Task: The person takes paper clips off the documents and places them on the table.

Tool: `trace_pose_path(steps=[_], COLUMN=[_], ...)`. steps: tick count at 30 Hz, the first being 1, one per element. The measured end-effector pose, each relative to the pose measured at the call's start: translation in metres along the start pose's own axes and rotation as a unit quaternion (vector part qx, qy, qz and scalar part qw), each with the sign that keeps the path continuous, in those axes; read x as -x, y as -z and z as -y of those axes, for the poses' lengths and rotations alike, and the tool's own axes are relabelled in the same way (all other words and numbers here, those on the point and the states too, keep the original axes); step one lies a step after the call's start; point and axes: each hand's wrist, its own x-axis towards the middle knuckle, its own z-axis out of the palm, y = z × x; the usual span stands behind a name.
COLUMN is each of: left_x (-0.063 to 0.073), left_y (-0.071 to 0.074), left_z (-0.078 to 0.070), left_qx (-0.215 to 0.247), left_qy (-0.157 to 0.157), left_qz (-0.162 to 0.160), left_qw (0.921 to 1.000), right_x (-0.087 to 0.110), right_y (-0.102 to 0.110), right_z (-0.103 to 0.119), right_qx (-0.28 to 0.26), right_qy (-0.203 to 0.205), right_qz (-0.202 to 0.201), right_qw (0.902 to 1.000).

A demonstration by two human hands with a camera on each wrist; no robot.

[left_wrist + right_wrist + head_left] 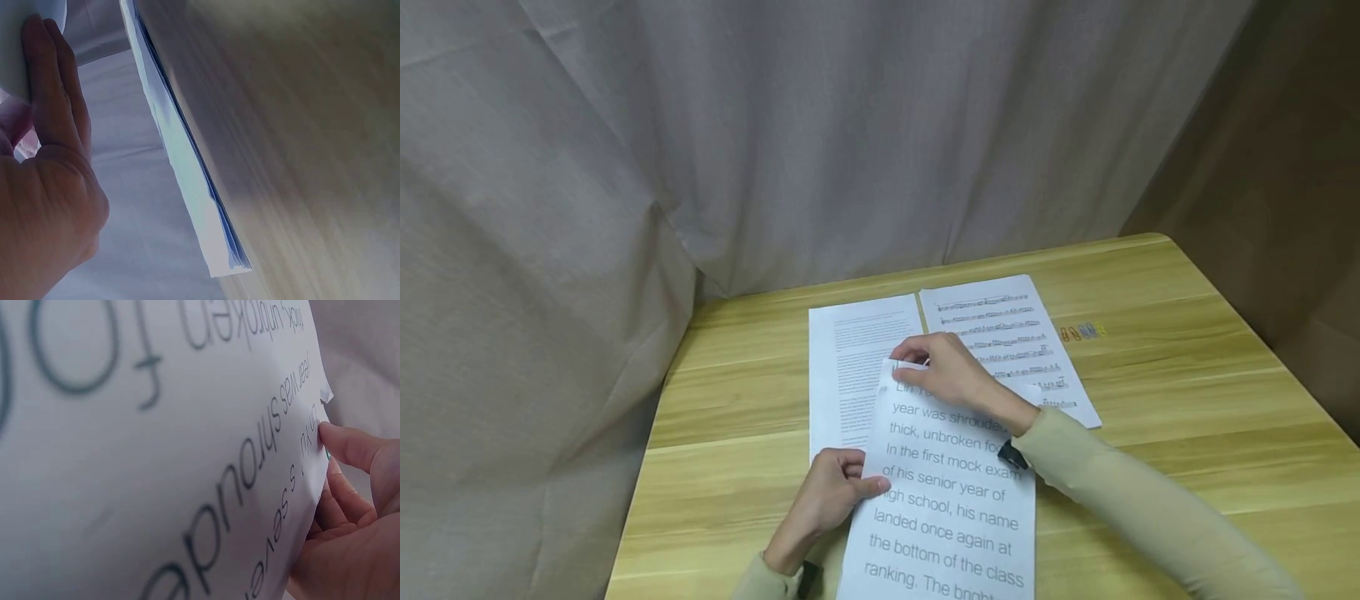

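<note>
A stack of large-print paper (951, 508) is held up, tilted, in front of the body. My left hand (835, 490) grips its left edge, thumb on the printed face and fingers behind, as the left wrist view also shows. At the top left corner, my right hand (943, 371) pinches the paper, the thumb (350, 445) on the print and the other fingers behind. A small green bit (328, 454) shows at the paper's edge between thumb and fingers; I cannot tell what it is.
Behind the held stack, a small-print stack (857, 333) and a sheet-music stack (988, 307) lie side by side on the wooden table (730, 433). Several red, blue and yellow paper clips (1073, 333) lie right of the music. A grey curtain (820, 142) hangs along the far edge.
</note>
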Motion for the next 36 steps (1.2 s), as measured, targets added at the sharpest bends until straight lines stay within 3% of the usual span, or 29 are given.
trace_pose_path(steps=[12,36], left_x=[0.0000,-0.0021], left_y=[-0.0041,-0.0084], left_z=[-0.0003,-0.0049], left_qx=[0.002,0.004], left_qy=[0.012,0.011], left_qz=[-0.010,-0.014], left_qw=[0.9999,0.9998], right_x=[-0.0001,-0.0034], right_y=[0.0000,-0.0006], right_z=[0.0004,-0.0078], right_qx=[0.016,-0.008], right_qy=[0.012,-0.025], right_qz=[0.008,-0.020], right_qw=[0.9998,0.9995])
